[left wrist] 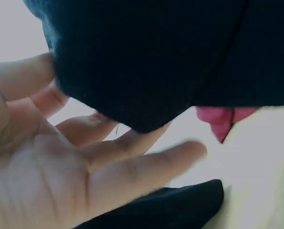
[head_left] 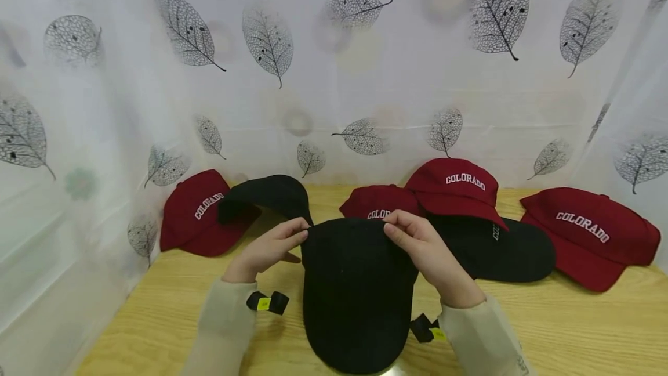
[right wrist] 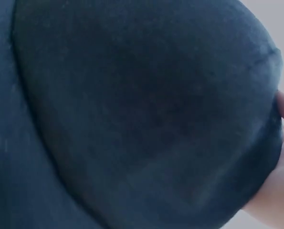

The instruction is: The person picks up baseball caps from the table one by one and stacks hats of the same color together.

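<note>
A black baseball cap (head_left: pixel 357 289) is held brim-down over the wood-grain tabletop (head_left: pixel 584 335), its upper edge pinched at either side by the fingertips of the left hand (head_left: pixel 269 248) and right hand (head_left: pixel 430 254). Behind, a second black cap (head_left: pixel 282 191) overlaps a maroon COLORADO cap (head_left: pixel 185 216) at left; other maroon caps (head_left: pixel 600 219) sit at right.

1 white curtain (head_left: pixel 396 97), printed with dark skeleton leaves (head_left: pixel 499 4), hangs behind 1 yellowish wood-grain tabletop (head_left: pixel 167 306); light falls soft and even.

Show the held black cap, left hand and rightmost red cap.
Held black cap (head_left: pixel 358 295), head view, middle of fabric.
Left hand (head_left: pixel 267 250), head view, back of hand.
Rightmost red cap (head_left: pixel 588 237), head view, crown front.
</note>
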The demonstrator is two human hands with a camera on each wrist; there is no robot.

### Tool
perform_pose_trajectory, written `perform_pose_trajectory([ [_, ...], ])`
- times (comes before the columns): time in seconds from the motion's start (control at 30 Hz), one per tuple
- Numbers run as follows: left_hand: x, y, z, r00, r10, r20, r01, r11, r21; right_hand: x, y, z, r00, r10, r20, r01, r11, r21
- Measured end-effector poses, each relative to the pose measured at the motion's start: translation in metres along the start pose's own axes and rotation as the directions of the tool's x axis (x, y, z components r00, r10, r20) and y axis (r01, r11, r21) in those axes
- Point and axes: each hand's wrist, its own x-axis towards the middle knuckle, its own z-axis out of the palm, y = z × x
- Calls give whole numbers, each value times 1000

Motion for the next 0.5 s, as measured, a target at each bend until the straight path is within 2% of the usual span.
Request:
perform_pose_trajectory([
  [0.13, -5, 2, -7, 999, 31, -22, -32, 998, -46, 2, 2, 2, 998, 43, -52, -48, 994, -98],
  [0.33, -12, 2, -17, 996, 38, -76, -43, 997, -58, 5, 5, 5, 987, 104, -123, -133, 956, -263],
  [0.5, -17, -4, -26, 991, 23, -128, -30, 998, -54, 6, 8, 8, 983, 120, -138, -159, 935, -316],
])
